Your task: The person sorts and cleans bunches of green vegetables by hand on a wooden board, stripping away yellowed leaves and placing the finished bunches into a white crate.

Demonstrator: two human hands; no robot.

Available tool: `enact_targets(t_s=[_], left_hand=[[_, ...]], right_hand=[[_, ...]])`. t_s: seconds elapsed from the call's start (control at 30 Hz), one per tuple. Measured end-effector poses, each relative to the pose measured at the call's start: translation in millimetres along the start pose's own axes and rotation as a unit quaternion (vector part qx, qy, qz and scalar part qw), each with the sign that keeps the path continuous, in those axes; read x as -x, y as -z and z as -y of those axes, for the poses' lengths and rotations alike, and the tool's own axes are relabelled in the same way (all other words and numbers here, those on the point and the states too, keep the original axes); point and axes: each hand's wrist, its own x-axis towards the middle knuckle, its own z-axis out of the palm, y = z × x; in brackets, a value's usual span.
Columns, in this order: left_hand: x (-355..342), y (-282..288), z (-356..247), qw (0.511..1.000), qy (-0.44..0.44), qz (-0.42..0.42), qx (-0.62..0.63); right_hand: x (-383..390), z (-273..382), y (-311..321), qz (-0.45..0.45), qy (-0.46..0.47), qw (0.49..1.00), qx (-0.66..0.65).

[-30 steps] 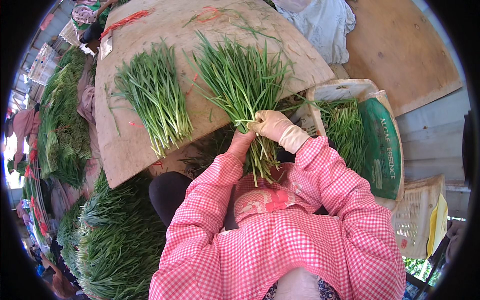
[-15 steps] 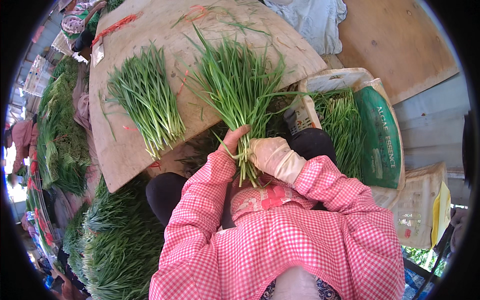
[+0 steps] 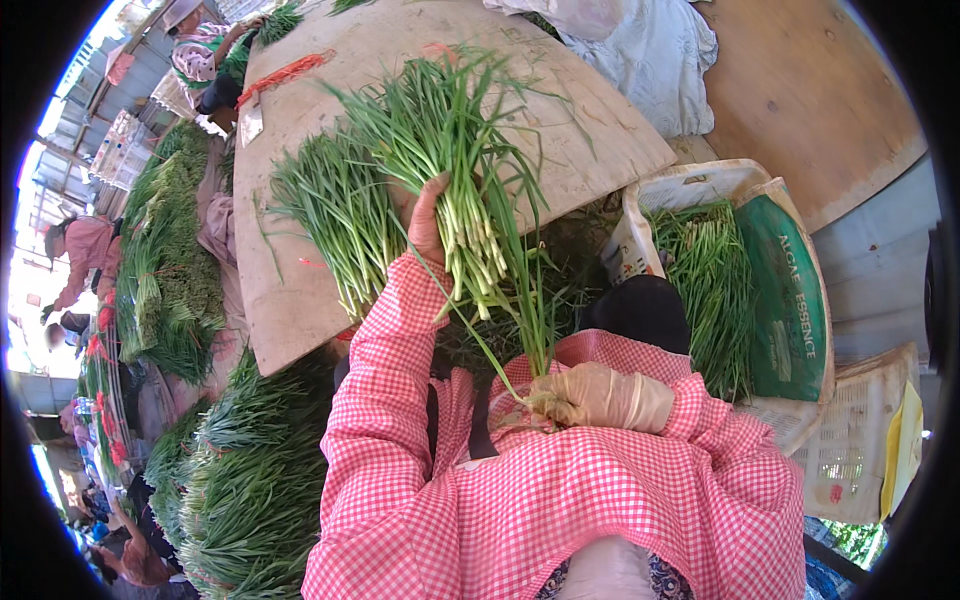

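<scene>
My bare left hand (image 3: 428, 222) is closed round a bunch of garlic chives (image 3: 455, 165), green blades pointing away from me and pale cut ends toward me. Lower down and nearer my lap, my gloved right hand (image 3: 598, 396) grips a few loose chive stalks (image 3: 533, 315) by their lower ends, their blades running up beside the bunch. Left of the bunch, a second pile of chives (image 3: 340, 215) lies on the wooden board (image 3: 275, 315), partly overlapped by the blades I hold.
A white plastic crate (image 3: 690, 178) with more chives and a green sack (image 3: 783, 300) stands at my right. Large heaps of chives (image 3: 255, 480) lie at my left. Red ties (image 3: 285, 75) rest on the board's far left. Another person (image 3: 205, 60) sits beyond it.
The bunch has moved up and away in my left hand, nearer the pile on the board. My right hand has drawn back toward my lap with a few stalks, apart from the bunch.
</scene>
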Motion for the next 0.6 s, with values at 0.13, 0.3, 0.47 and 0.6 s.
enact_targets(t_s=[0.13,0.3,0.47,0.6], left_hand=[[-1,11,-16,0.998,-0.032,0.048,-0.037],[22,16,6,0.999,-0.002,0.038,0.006],[24,31,28,0.997,0.018,-0.021,0.071],[40,3,25,0.999,0.017,0.012,0.048]], right_hand=[[-3,-18,-5,-0.025,-0.062,0.997,0.035],[-11,-17,-3,0.008,-0.232,0.973,0.015],[-18,-24,5,-0.027,-0.290,0.951,0.107],[-26,-42,6,-0.067,-0.302,0.945,0.103]])
